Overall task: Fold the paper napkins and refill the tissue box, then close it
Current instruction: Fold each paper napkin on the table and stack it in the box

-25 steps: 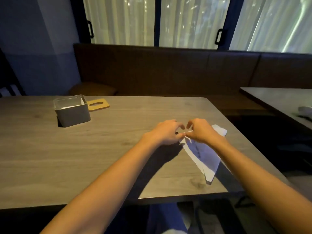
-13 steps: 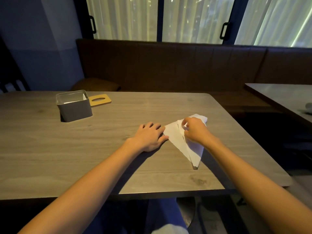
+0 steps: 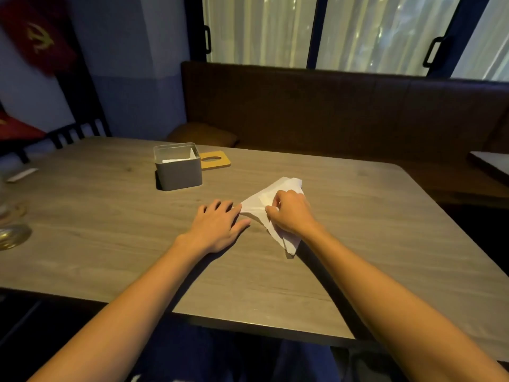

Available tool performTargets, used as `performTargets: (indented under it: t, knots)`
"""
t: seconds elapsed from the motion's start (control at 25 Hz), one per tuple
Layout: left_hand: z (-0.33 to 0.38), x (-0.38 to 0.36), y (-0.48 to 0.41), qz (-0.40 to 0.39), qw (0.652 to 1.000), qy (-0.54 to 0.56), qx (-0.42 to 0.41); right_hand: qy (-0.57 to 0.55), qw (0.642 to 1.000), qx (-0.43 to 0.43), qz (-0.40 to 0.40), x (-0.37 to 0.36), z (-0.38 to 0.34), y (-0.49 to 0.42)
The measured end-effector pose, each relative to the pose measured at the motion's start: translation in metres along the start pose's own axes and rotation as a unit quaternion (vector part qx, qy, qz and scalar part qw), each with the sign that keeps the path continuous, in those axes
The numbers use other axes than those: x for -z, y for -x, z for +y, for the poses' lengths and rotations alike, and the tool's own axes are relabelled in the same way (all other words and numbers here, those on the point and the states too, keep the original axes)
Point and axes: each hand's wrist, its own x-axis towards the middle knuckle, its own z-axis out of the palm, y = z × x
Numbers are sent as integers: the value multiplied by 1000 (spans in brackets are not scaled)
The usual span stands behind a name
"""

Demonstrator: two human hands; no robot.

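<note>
Since the paper napkin (image 3: 278, 188) is thin, limp and nearly weightless, it should crease at a touch yet tear or slide if dragged, so a folded edge is the place to pinch; it lies on the table (image 3: 110, 244) nearer the person and right of the open tissue box (image 3: 178, 172), the left hand (image 3: 217, 227) flat with spread fingers touching its corner, the right hand (image 3: 292, 216) pinching its top layer with curled fingers

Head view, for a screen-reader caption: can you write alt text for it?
A person's right hand pinches a folded white napkin on a wooden table while the left hand lies flat beside it, fingertips at its corner. Behind stands an open grey tissue box, its wooden lid lying beside it.
</note>
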Motion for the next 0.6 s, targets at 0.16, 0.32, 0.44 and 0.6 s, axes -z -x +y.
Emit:
performTargets:
  t: [0.16,0.32,0.44,0.6]
  knots:
    - [-33,0,13,4,999,-9,44,-60,998,22,4,-19,-27,-17]
    - [-66,2,27,23,996,-8,88,-185,980,-3,69,-21,-42,-28]
    - [-88,2,35,34,993,-15,113,-246,962,-43,115,-10,-30,-34]
    - [-94,14,29,57,986,-16,155,-256,954,-101,122,4,0,-34]
